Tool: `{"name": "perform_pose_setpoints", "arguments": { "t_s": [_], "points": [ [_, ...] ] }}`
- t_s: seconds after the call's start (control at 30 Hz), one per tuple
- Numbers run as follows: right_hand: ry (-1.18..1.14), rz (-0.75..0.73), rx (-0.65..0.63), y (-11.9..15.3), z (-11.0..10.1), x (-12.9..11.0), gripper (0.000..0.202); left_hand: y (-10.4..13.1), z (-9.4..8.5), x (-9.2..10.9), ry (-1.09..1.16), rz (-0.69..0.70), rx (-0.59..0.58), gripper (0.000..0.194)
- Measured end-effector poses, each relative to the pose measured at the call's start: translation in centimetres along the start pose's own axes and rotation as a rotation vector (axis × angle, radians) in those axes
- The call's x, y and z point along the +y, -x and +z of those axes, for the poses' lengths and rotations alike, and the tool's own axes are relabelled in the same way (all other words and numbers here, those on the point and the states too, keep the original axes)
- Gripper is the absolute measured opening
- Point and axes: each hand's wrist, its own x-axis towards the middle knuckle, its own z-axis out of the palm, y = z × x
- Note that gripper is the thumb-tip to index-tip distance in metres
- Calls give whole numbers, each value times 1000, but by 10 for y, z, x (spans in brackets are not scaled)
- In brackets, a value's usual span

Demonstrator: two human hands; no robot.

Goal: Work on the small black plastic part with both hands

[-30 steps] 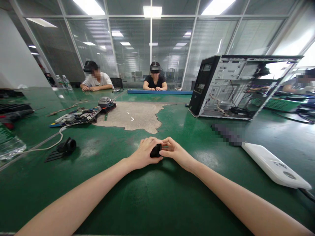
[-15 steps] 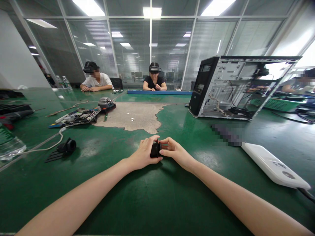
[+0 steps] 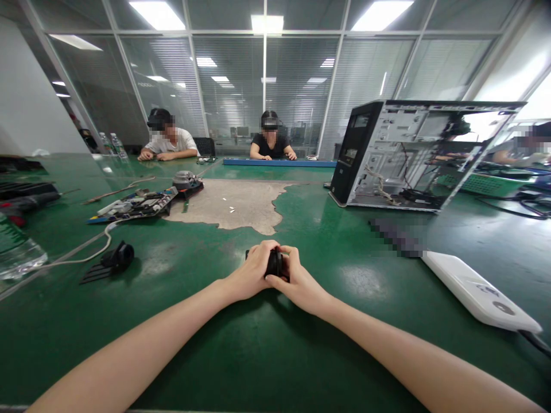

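Note:
A small black device with a rounded end (image 3: 274, 265) is held just above the green table in front of me; its kind I cannot make out, as fingers cover much of it. My left hand (image 3: 252, 272) is wrapped round its left side, where a dark bit sticks out behind the knuckles. Around its right end curl the thumb and fingers of my right hand (image 3: 301, 282). Off to the left lies a black mount-like part with a ring and slotted plate (image 3: 112, 259).
A circuit board (image 3: 142, 203) sits left of a bare tan patch (image 3: 232, 203). At the right stand an open computer case (image 3: 361, 149) and a white power strip (image 3: 477, 289). A water bottle (image 3: 19, 246) and white cable (image 3: 92, 252) are at left. Two people sit opposite, another far right.
My right hand has closed in around the black device, its thumb now across the front. The device has turned a little, and its other end shows beyond my left hand.

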Motion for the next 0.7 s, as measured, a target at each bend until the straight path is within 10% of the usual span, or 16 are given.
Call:
{"name": "perform_pose_setpoints", "arguments": {
  "t_s": [0.37,0.7],
  "points": [
    [243,-14,21,-1,5,-1,57,-2,-13,10,124,46,-131,96],
    [256,-104,93,-5,8,8,49,-8,-48,35,8,58,-182,85]
  ]
}}
